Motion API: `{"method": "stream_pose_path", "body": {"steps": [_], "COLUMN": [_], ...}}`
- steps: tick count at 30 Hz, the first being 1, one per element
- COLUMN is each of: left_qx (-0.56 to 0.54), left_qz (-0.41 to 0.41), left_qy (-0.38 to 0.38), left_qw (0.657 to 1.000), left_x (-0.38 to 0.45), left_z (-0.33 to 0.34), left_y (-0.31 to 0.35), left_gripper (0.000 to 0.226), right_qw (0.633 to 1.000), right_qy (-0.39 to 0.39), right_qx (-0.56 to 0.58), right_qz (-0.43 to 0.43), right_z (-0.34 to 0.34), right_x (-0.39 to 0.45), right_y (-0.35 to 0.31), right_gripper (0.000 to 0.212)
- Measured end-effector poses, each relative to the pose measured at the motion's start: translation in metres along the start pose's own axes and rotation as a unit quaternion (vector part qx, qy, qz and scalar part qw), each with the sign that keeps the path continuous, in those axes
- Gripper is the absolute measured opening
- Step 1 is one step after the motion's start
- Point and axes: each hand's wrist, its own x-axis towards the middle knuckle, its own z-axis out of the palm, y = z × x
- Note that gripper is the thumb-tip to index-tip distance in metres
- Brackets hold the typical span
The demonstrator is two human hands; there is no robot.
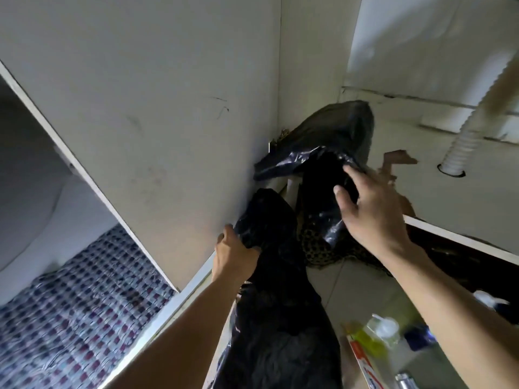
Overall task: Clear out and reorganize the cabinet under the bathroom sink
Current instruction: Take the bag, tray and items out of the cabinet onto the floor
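Head view: your left hand (234, 254) is closed on a bunch of crinkled black plastic bag (269, 276) at the cabinet's front edge. Your right hand (368, 209) is spread open, fingers (341, 192) pressing the glossy black plastic sack (323, 164) deeper inside. That sack lies forward and left of the right hand, the nearer one; its long axis runs toward the back corner. Contents hidden; spotted tan mesh (314, 242) shows beneath. White corrugated drain hose (466, 136) stands well right. Small clear bottle of yellow-green liquid (379, 332) sits on the floor.
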Motion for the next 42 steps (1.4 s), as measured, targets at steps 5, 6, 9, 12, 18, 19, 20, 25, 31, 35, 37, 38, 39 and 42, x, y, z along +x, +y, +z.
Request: {"method": "stream_pose_path", "body": {"steps": [5,6,9,12,18,19,20,25,31,35,37,38,39,42], "left_qx": [-0.008,0.005,0.049,0.085,0.174,0.160,0.153,0.184,0.330,0.452,0.522,0.543,0.554,0.565], "left_qz": [0.158,0.166,0.158,0.136,0.067,0.043,0.020,-0.024,0.255,0.283,0.240,0.215,0.190,0.163], "left_qy": [-0.004,-0.016,-0.034,-0.078,-0.152,-0.146,-0.139,-0.090,-0.049,-0.150,-0.184,-0.193,-0.197,-0.187], "left_qw": [0.987,0.986,0.986,0.984,0.971,0.975,0.978,0.979,0.908,0.833,0.797,0.789,0.787,0.787], "left_x": [-0.007,-0.007,-0.010,-0.019,-0.034,-0.036,-0.039,-0.058,-0.088,-0.100,-0.102,-0.103,-0.104,-0.111], "left_z": [-0.017,-0.017,-0.016,-0.017,-0.008,-0.006,-0.007,0.000,0.019,0.037,0.042,0.043,0.044,0.048], "left_y": [-0.002,-0.004,-0.020,-0.036,-0.064,-0.068,-0.069,-0.058,-0.046,-0.048,-0.057,-0.061,-0.063,-0.051], "left_gripper": [0.098,0.096,0.069,0.053,0.038,0.037,0.039,0.050,0.049,0.051,0.052,0.053,0.054,0.057], "right_qw": [0.992,0.989,0.968,0.936,0.844,0.835,0.829,0.808,0.850,0.830,0.815,0.804,0.795,0.794], "right_qy": [-0.098,-0.109,-0.173,-0.273,-0.462,-0.483,-0.499,-0.525,-0.422,-0.474,-0.516,-0.537,-0.552,-0.567], "right_qx": [0.081,0.101,0.146,0.138,0.161,0.163,0.161,0.167,0.098,0.046,0.036,0.035,0.036,-0.003], "right_qz": [0.002,0.022,0.111,0.175,0.219,0.207,0.192,0.209,0.301,0.291,0.260,0.253,0.251,0.219], "right_z": [0.012,0.016,0.030,0.045,0.056,0.052,0.045,0.003,-0.020,-0.024,-0.032,-0.038,-0.045,-0.067], "right_x": [-0.080,-0.095,-0.138,-0.178,-0.217,-0.218,-0.218,-0.219,-0.226,-0.230,-0.230,-0.230,-0.229,-0.222], "right_y": [-0.039,-0.044,-0.059,-0.071,-0.108,-0.110,-0.110,-0.086,-0.045,-0.028,-0.023,-0.020,-0.015,0.008], "right_gripper": [0.032,0.031,0.032,0.033,0.034,0.032,0.031,0.024,0.036,0.040,0.043,0.044,0.044,0.044]}}
